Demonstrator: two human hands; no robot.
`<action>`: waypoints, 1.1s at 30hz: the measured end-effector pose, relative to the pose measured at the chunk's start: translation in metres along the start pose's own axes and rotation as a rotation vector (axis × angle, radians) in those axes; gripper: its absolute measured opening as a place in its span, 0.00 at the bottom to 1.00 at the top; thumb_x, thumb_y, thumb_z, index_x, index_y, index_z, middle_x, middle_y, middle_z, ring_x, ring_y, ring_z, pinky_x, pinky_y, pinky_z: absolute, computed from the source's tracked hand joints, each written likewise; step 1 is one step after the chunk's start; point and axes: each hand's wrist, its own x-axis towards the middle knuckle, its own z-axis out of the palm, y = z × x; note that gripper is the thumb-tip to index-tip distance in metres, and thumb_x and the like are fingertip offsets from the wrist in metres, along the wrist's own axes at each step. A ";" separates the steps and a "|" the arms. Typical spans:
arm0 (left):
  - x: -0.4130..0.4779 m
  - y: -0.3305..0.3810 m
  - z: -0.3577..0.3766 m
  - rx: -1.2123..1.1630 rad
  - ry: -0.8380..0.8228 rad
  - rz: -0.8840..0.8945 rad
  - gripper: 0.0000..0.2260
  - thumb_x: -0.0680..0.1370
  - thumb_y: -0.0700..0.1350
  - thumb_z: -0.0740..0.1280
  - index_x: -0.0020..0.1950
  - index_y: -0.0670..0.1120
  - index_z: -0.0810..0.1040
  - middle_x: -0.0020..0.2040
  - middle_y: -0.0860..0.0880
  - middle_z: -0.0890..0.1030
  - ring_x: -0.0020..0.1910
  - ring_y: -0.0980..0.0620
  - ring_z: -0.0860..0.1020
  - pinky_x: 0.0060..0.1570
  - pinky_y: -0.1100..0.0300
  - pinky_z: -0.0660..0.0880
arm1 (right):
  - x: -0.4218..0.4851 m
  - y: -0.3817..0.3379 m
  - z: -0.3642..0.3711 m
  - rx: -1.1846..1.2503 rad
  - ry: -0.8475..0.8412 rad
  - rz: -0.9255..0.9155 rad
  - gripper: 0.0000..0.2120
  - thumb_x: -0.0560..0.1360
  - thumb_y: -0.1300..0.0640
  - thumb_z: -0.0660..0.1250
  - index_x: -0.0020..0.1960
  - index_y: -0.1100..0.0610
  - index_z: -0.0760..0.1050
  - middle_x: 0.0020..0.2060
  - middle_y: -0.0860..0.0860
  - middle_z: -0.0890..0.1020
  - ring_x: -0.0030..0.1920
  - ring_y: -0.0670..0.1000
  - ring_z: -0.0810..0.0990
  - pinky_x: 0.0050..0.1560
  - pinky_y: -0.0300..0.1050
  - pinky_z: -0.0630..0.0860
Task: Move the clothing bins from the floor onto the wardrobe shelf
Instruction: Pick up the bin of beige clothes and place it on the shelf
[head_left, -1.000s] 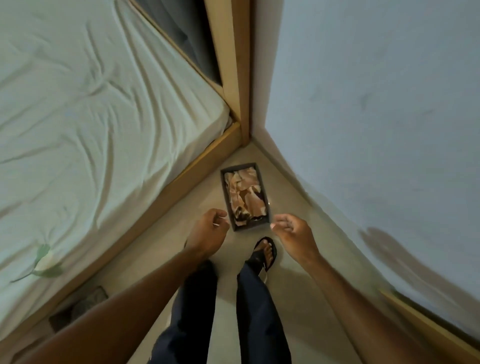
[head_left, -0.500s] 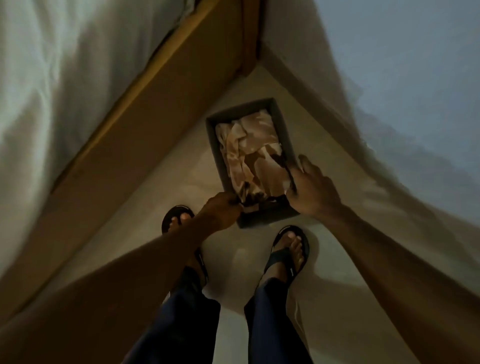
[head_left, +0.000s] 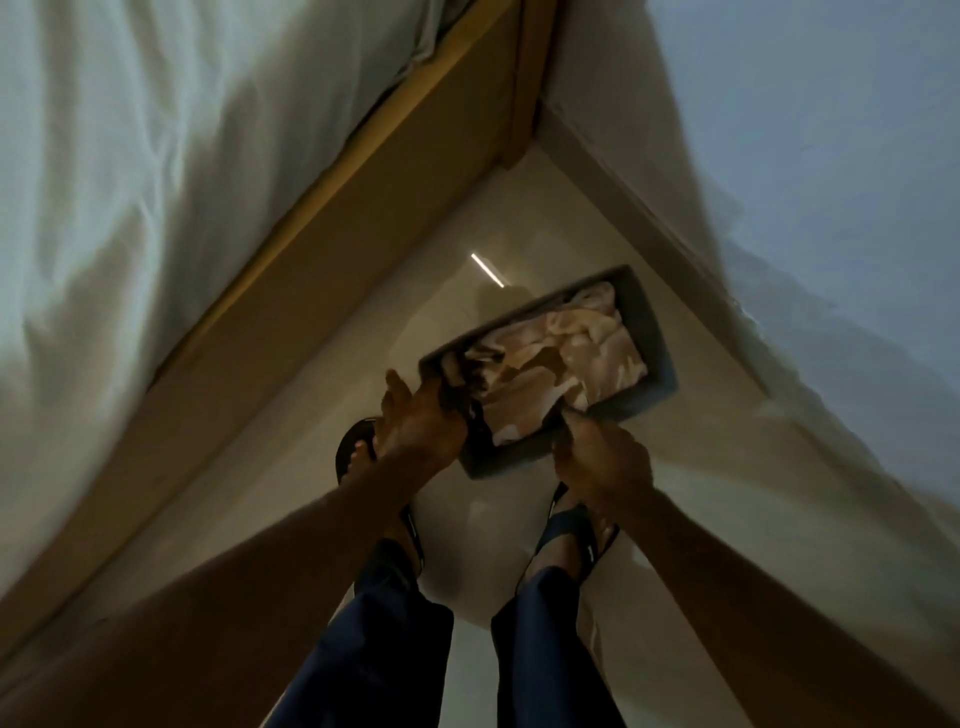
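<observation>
A dark grey rectangular clothing bin (head_left: 655, 338) filled with crumpled beige and brown clothes (head_left: 566, 364) is tilted and turned diagonally above the pale floor. My left hand (head_left: 421, 421) grips its near left corner, fingers over the rim. My right hand (head_left: 602, 462) grips the near long side, thumb on the rim. Both arms reach down from the bottom of the frame. No wardrobe shelf is in view.
A bed with a white sheet (head_left: 156, 182) and a wooden frame (head_left: 322, 249) runs along the left. A pale wall (head_left: 805, 182) with a skirting board closes the right side. My feet in dark sandals (head_left: 571, 530) stand on the narrow floor strip between them.
Both hands reached down and closed on the bin. The bin has since come up off the floor and rotated, its far end swinging to the right. The view tipped further down.
</observation>
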 end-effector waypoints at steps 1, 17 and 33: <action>-0.003 -0.002 0.000 -0.034 -0.038 -0.004 0.27 0.77 0.55 0.61 0.76 0.56 0.59 0.80 0.42 0.51 0.72 0.34 0.63 0.66 0.36 0.67 | 0.000 0.000 0.000 -0.012 0.046 0.046 0.19 0.78 0.49 0.59 0.67 0.51 0.68 0.55 0.55 0.79 0.55 0.59 0.79 0.50 0.51 0.75; 0.008 0.005 -0.016 -0.207 0.025 0.066 0.21 0.82 0.45 0.61 0.74 0.45 0.63 0.70 0.41 0.71 0.64 0.42 0.72 0.53 0.57 0.68 | 0.016 0.017 -0.018 -0.083 0.497 0.114 0.20 0.69 0.53 0.69 0.60 0.51 0.71 0.70 0.59 0.62 0.69 0.61 0.62 0.62 0.59 0.68; -0.075 -0.031 -0.012 -0.004 -0.092 -0.006 0.15 0.74 0.49 0.65 0.60 0.49 0.76 0.54 0.43 0.80 0.51 0.42 0.79 0.53 0.49 0.78 | -0.055 0.052 -0.015 0.081 0.083 0.096 0.02 0.72 0.58 0.62 0.41 0.57 0.72 0.41 0.57 0.76 0.45 0.62 0.79 0.38 0.44 0.66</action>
